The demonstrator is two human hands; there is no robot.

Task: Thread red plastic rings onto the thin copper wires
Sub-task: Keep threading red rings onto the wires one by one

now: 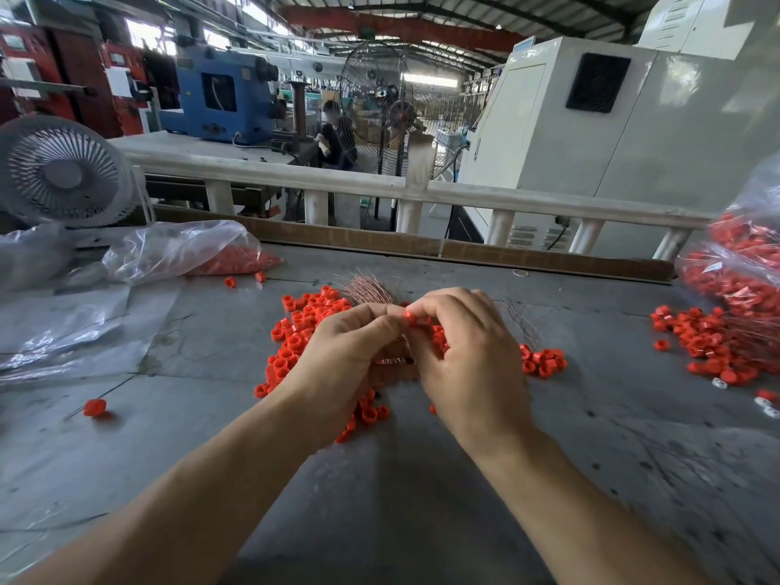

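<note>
Ring pile (295,331) left; bags (743,263) crowd right.

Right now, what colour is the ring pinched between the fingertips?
Red; the ring shows best in the head view.

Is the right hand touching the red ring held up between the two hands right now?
Touching. The head view shows the right hand pinching the red ring between thumb and forefinger, with no gap; the left hand meets it from the other side.
</note>
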